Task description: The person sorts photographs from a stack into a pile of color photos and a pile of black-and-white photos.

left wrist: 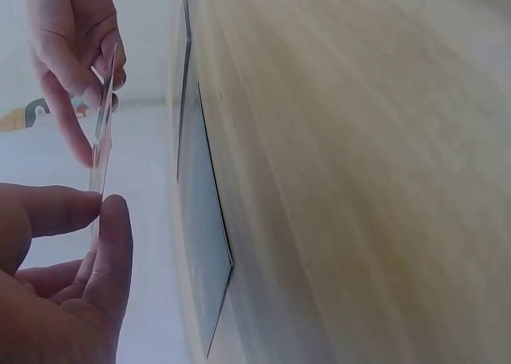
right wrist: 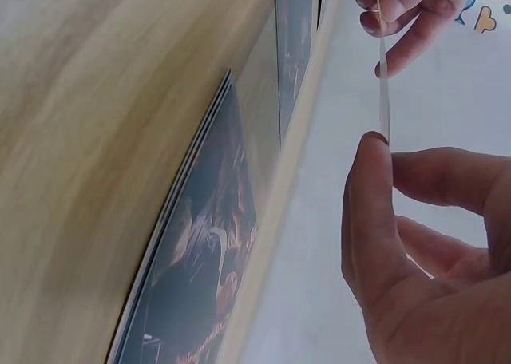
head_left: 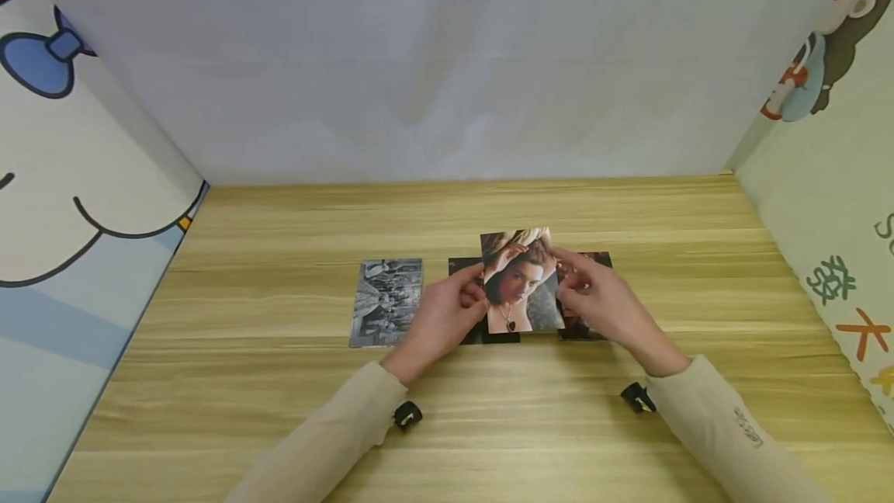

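I am pinching the portrait photo [head_left: 520, 286] between left hand [head_left: 440, 320] and right hand [head_left: 601, 305]; uneven edge pressure risks creasing it.

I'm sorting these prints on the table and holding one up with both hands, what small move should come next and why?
Probably lower the colour portrait photo flat onto the dark photo beneath it. Left hand and right hand each pinch a side edge, holding it clear of the wooden table, while the black-and-white photo and another dark print already lie flat alongside.
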